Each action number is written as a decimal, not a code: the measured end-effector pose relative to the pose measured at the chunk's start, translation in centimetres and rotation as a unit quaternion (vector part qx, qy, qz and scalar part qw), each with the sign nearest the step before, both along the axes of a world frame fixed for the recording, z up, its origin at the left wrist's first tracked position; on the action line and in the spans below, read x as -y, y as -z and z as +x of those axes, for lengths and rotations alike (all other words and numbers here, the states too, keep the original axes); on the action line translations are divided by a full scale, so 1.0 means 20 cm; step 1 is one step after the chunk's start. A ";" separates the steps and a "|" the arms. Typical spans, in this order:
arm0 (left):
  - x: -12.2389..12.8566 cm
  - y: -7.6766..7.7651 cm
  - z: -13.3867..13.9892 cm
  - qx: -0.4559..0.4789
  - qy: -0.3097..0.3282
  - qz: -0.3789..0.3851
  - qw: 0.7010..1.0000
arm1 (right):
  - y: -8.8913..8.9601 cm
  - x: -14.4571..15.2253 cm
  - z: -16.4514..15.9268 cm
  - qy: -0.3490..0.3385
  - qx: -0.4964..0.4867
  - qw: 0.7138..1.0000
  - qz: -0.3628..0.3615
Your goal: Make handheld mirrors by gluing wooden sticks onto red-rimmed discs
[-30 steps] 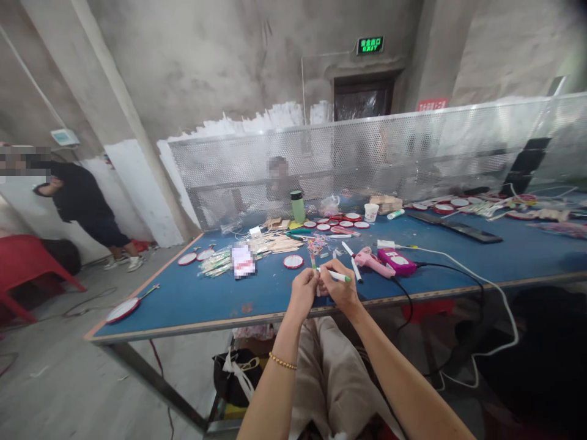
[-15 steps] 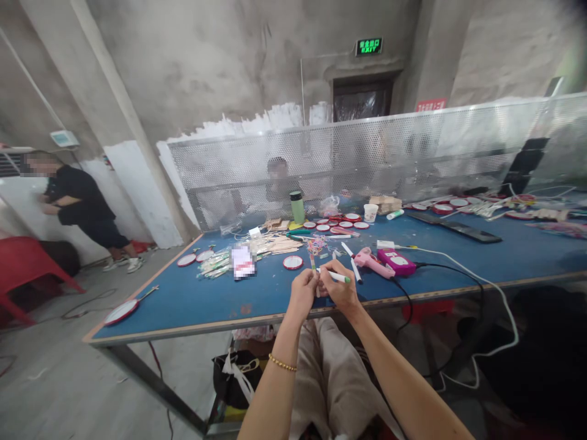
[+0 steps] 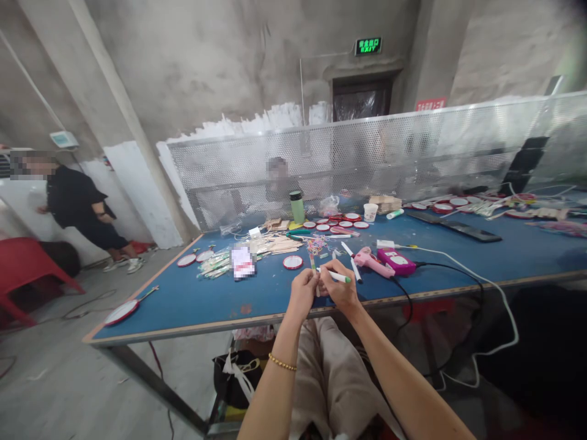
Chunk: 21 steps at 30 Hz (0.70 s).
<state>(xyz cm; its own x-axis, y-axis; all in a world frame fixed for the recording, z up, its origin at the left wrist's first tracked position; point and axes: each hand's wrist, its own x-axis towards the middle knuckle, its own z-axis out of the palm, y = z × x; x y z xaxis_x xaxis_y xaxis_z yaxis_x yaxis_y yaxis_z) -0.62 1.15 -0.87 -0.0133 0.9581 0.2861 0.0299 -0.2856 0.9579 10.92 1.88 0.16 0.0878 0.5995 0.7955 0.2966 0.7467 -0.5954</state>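
Observation:
Close to the table's front edge, my left hand [image 3: 304,289] is closed on a narrow wooden craft stick [image 3: 312,261] with coloured marks on its upper part. My right hand [image 3: 339,288] grips a white marker pen [image 3: 338,276] with a green end, its other end pointing at the stick. My two hands almost touch. Beyond them lies a tangle of small coloured bands [image 3: 316,245]. White pens [image 3: 354,270] rest on the table just right of my right hand. A round red-rimmed disc [image 3: 292,262] lies to the left.
A pink glue gun [image 3: 373,263] and a purple box [image 3: 398,261] with cables stand at the right. Wooden sticks [image 3: 279,243], a green bottle [image 3: 297,208] and a paper cup [image 3: 370,212] are farther back. A perforated metal screen [image 3: 389,162] borders the blue table [image 3: 202,308].
My hands, the stick and the marker stay in nearly the same place. At the far left, the standing person has shifted posture and an arm hangs lower.

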 end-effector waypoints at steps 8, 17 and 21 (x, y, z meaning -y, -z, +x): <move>0.01 -0.01 0.00 -0.024 -0.003 0.007 1.000 | 0.00 0.01 0.00 -0.024 -0.009 1.000 0.005; -0.01 0.00 0.00 -0.051 -0.027 0.015 0.998 | -0.01 0.02 0.00 -0.033 -0.006 0.999 -0.019; -0.01 0.01 0.00 -0.051 -0.029 0.014 0.998 | -0.01 0.01 0.00 -0.034 -0.002 0.999 -0.016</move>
